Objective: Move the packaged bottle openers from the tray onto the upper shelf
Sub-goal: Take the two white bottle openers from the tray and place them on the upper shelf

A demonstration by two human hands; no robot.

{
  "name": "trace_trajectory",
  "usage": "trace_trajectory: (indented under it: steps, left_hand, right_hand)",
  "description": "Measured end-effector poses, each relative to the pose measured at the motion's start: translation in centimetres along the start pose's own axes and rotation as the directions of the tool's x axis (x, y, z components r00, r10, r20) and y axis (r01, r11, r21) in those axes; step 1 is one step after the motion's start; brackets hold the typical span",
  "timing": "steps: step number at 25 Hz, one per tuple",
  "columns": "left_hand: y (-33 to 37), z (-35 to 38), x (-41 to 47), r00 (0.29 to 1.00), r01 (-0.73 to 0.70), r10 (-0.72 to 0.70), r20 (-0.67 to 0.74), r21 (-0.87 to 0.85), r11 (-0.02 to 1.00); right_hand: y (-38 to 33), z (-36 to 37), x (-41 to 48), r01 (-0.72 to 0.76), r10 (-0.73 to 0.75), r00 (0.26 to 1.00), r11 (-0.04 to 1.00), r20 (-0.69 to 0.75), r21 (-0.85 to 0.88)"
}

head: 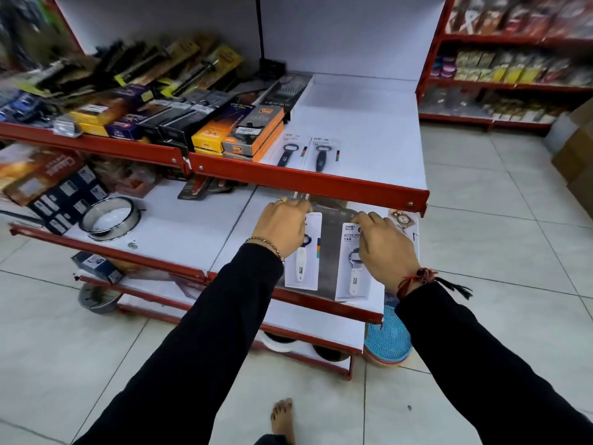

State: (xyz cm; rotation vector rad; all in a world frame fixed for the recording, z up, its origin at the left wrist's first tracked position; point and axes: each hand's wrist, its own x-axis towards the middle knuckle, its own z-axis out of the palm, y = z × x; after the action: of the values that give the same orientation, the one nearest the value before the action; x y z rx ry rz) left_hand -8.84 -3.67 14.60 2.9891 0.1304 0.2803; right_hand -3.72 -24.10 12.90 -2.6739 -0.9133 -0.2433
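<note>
two white-handled packaged openers (301, 264) lie flat on the grey tray (330, 252); two dark-handled ones (308, 152) lie on the upper shelf (369, 139).

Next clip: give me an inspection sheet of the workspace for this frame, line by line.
Surface: white upper shelf with red front edge; grey metal tray on the shelf below.
Job's things: two dark-handled packaged bottle openers on the upper shelf; two white-handled packaged bottle openers on the tray.
Clutter: orange and black boxed goods at left; round steel sieve below.
Grippers: left hand and right hand each rest on a white-handled pack; grip hidden.
Cables: nothing seen.
Surroundings: tiled floor, red racks of goods.
</note>
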Motion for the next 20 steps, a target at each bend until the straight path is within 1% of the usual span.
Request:
trace_trajectory:
  steps: [3, 7, 11, 13, 15, 17, 18, 20]
  left_hand:
    - [1.5, -3.5, -0.6, 0.998, -0.027, 0.029, -0.064, 0.03, 0.999]
    - [3.3, -8.5, 1.0, 0.993, -0.071, 0.074, -0.094, 0.036, 0.997]
    - [4.6, -13.0, 4.8, 0.98, -0.103, 0.108, -0.17, 0.034, 0.994]
    - [5.1, -14.8, 7.5, 0.971, -0.111, 0.118, -0.208, 0.045, 0.993]
    - [5.5, -16.2, 10.9, 0.969, -0.112, 0.118, -0.216, 0.038, 0.993]
    - [6.0, -16.9, 14.5, 0.983, -0.094, 0.097, -0.155, 0.027, 0.995]
    - [6.2, -16.9, 16.4, 0.992, -0.079, 0.08, -0.099, 0.012, 0.997]
    - [6.5, -16.0, 19.6, 0.997, -0.047, 0.048, 0.058, -0.017, 0.999]
  right_hand:
    - [-0.5, -4.5, -1.0, 0.009, -0.011, 0.996, 1.0, -0.089, -0.024]
    - [-0.8, -10.7, 0.3, -0.004, 0.007, 0.982, 1.0, -0.188, 0.016]
    - [0.0, -15.1, 4.1, -0.026, 0.034, 0.955, 0.999, -0.293, 0.031]
    - [1.2, -16.3, 7.1, -0.057, 0.056, 0.947, 0.998, -0.317, 0.007]
    - [2.5, -17.0, 10.3, -0.094, 0.085, 0.943, 0.995, -0.321, -0.014]
    - [4.0, -17.0, 13.4, -0.137, 0.129, 0.954, 0.991, -0.272, -0.009]
    - [4.8, -16.8, 14.8, -0.163, 0.158, 0.96, 0.987, -0.229, -0.001]
    - [6.2, -15.9, 17.4, -0.206, 0.206, 0.972, 0.978, -0.112, 0.011]
